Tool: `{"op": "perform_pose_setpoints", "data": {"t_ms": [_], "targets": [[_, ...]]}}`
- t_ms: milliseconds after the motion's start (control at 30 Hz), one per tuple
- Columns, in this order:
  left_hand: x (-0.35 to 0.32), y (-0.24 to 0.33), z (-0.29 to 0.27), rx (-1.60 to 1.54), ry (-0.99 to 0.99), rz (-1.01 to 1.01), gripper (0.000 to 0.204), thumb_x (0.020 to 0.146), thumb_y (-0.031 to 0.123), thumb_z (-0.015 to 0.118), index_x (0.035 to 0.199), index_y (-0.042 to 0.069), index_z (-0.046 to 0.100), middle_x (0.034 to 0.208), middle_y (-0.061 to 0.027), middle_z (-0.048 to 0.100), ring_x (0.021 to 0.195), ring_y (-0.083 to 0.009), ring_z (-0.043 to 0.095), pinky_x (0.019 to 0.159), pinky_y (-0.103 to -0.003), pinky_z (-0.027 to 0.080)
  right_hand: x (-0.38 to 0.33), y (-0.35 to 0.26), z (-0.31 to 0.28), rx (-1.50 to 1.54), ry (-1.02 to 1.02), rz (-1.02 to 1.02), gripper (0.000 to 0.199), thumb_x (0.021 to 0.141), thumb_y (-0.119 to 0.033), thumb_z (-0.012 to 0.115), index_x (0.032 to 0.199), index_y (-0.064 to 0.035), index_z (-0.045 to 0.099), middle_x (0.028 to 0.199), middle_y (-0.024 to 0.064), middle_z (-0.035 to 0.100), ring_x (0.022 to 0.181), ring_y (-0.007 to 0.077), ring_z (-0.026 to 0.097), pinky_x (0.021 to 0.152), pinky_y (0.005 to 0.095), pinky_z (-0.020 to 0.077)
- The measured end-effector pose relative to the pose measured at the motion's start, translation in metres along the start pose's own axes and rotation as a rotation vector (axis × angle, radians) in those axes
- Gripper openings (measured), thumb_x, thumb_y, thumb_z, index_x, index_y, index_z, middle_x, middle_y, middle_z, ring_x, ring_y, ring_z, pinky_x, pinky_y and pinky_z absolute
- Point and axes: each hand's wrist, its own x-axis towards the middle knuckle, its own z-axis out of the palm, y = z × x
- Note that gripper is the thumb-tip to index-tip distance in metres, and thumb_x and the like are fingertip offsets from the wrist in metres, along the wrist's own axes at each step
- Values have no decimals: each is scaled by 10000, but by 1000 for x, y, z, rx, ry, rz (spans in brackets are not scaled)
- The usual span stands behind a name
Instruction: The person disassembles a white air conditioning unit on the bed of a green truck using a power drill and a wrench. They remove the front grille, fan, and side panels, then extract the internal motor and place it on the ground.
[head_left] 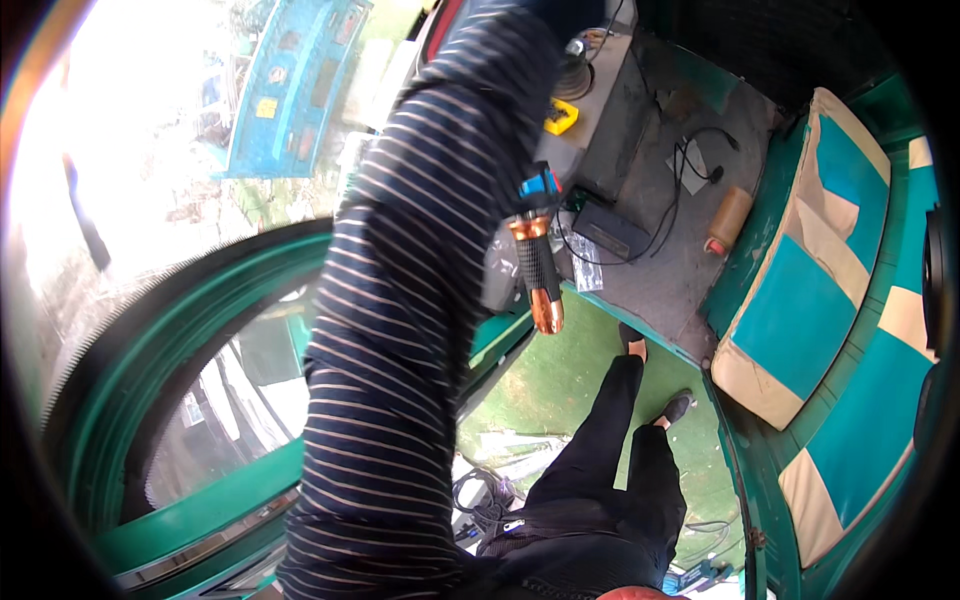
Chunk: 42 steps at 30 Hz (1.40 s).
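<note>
Dark blue sleeve with thin pale stripes. Black and copper handlebar grip at two o'clock. Teal and cream seat at three o'clock.

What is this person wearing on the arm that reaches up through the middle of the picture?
The arm is covered by a long, loose sleeve of dark navy knit with thin pale stripes running across it, and the cloth wrinkles near the elbow. No hand shows; the sleeve runs out of sight at the top. Only this one arm is in view.

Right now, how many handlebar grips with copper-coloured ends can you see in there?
1. The black handlebar grip with copper-coloured ends hangs near the middle of the view, just right of the striped sleeve, above the green floor mat. A second may be hidden behind the sleeve.
</note>
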Motion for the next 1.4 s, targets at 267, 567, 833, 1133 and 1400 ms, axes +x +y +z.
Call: {"op": "perform_pose_setpoints", "data": {"t_ms": [267,567,833,1133,1400], "targets": [[27,-240,-119,1338,-769,537,118,811,92,578,806,103,695,913,-93,662,1042,-309,592,796,-467,508,15,-3,27,-12,-46,60,472,1005,-431,492,1266,-47,578,1152,76,641,985,184,612,898,330,494],[20,-316,-113,1472,-1153,797,125,862,190,583,903,192,700,1026,-3,572,1160,-190,462,1017,-409,308,10,2,42,-41,-4,117,469,1001,-425,506,1257,-39,579,1137,78,647,971,179,615,887,326,497],[25,-335,-85,1690,-1244,852,214,891,232,550,928,186,756,1014,-12,651,1140,-212,488,1020,-402,319,-2,2,44,-39,24,124,467,997,-420,517,1249,-31,579,1124,79,652,958,174,619,877,323,500],[34,-275,-81,1629,-1028,585,159,846,106,589,833,82,746,847,-106,716,822,-281,701,676,-393,547,-21,9,20,-49,64,127,465,993,-415,531,1239,-23,580,1110,81,658,944,168,622,866,319,503],[99,-244,-60,1869,-1385,563,351,929,229,480,1121,33,698,1137,-258,648,1134,-405,599,943,-512,484,-19,-12,-70,-129,67,-14,464,989,-410,543,1231,-15,581,1097,82,663,931,164,626,857,316,506]]}}
